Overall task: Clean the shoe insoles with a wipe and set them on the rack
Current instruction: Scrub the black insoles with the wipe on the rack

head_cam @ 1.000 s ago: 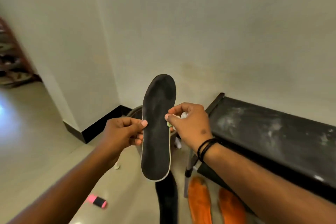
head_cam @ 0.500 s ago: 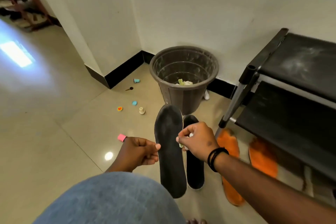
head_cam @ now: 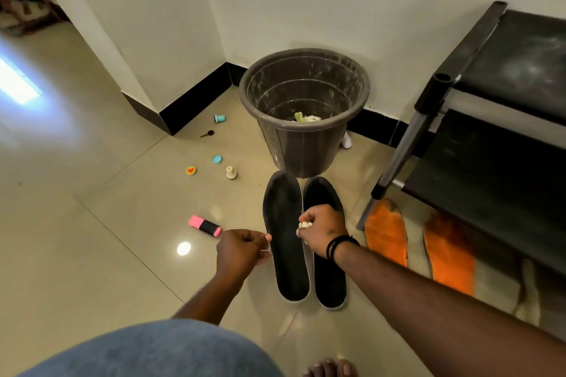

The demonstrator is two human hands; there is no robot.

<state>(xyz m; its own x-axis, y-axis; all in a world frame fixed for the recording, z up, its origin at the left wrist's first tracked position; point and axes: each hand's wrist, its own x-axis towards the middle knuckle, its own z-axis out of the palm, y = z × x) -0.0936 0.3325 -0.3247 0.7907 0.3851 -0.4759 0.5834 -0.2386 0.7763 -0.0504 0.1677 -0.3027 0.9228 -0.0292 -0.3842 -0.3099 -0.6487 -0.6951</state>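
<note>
Two black insoles lie side by side on the tiled floor in front of a bin. My left hand [head_cam: 242, 251] pinches the left edge of the left black insole [head_cam: 284, 217], which lies low at floor level. My right hand [head_cam: 323, 228] is at that insole's right edge and grips a small crumpled wipe [head_cam: 304, 224]. This hand covers part of the right black insole [head_cam: 329, 281]. The black shoe rack [head_cam: 490, 180] stands to the right. Two orange insoles [head_cam: 387, 229] lie on the floor at its foot.
A grey bin [head_cam: 303, 144] with scraps inside stands in the corner just behind the insoles. A pink highlighter [head_cam: 204, 225] and small caps [head_cam: 217, 159] are scattered on the floor to the left. My knee in blue cloth [head_cam: 153, 349] and my bare toes [head_cam: 329, 369] fill the bottom edge.
Both hands brought the black insole down from chest height to the floor, beside the other black one. The camera tilted downward with them.
</note>
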